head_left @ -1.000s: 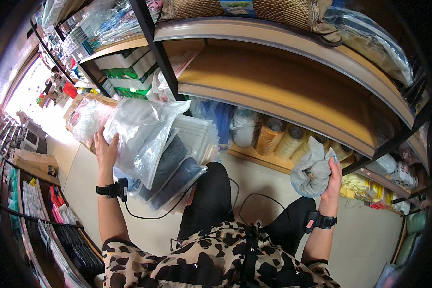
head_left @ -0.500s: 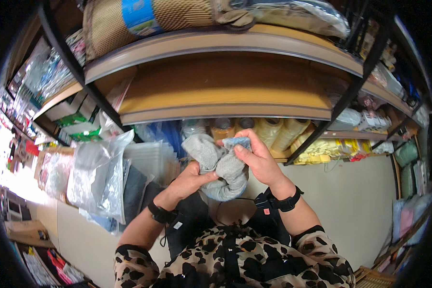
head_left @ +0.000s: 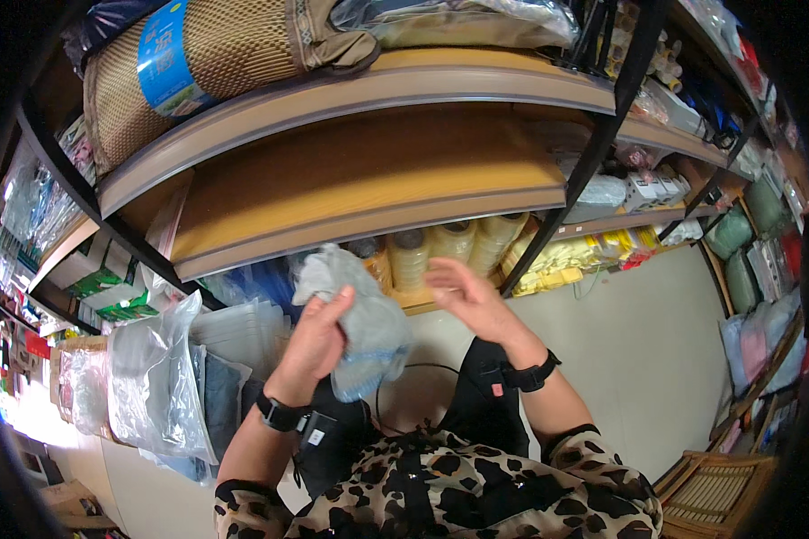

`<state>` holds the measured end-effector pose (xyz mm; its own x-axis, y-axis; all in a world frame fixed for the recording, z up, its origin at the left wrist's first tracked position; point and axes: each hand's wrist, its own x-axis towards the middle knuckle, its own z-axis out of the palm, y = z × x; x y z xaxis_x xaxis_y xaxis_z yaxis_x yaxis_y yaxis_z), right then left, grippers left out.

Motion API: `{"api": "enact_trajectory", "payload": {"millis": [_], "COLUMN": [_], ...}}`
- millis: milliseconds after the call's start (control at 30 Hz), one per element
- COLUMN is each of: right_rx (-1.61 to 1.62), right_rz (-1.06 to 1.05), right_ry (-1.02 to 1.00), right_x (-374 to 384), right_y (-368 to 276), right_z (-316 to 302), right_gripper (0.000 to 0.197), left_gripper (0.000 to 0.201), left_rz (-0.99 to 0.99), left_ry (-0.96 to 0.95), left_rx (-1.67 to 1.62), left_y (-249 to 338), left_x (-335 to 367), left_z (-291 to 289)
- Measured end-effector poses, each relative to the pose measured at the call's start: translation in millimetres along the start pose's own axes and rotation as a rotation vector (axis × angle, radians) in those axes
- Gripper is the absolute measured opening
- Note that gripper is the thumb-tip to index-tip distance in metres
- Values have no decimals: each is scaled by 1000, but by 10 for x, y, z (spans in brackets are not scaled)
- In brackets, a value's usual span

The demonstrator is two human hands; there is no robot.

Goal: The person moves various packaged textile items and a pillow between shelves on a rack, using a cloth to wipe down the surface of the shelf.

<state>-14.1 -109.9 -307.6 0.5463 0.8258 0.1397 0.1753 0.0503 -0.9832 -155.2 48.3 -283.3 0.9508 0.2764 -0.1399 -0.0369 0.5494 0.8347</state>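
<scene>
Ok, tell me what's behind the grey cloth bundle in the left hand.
Behind the grey cloth bundle, held by the left hand, stand yellowish tape rolls on a low shelf. The bundle covers whatever lies directly behind it.

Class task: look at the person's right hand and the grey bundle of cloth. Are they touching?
Apart. The head view shows the open right hand beside the grey cloth bundle, background visible between them.

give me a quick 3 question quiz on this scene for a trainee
1. True or false: the right hand grips the grey bundle.
2. Which hand holds the bundle? A) left hand B) right hand C) both
3. Fill in: the rolled mat lies on the ____ shelf.

Key: 1 false, it is open beside the bundle; 2 A; 3 top
</scene>
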Motion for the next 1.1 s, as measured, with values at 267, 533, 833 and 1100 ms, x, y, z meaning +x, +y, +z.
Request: {"api": "enact_trajectory", "payload": {"millis": [267,533,833,1100], "right_rx": [-35,276,567,-67], "right_rz": [-52,-46,-7,-343], "right_ry": [-157,32,205,811], "right_x": [-8,-82,82,638], "right_y": [-15,54,-19,-319], "right_z": [8,-300,-756,-2056], "right_gripper": [24,28,34,22], "left_gripper": [36,55,53,45], "left_rz": [-40,16,-53,611], "left_ry": [-180,-199,-129,226], "left_rx": [351,403,784,1353], "left_y": [32,17,58,387], "left_x": [83,221,614,1214], "left_z": [162,341,564,-296]}}
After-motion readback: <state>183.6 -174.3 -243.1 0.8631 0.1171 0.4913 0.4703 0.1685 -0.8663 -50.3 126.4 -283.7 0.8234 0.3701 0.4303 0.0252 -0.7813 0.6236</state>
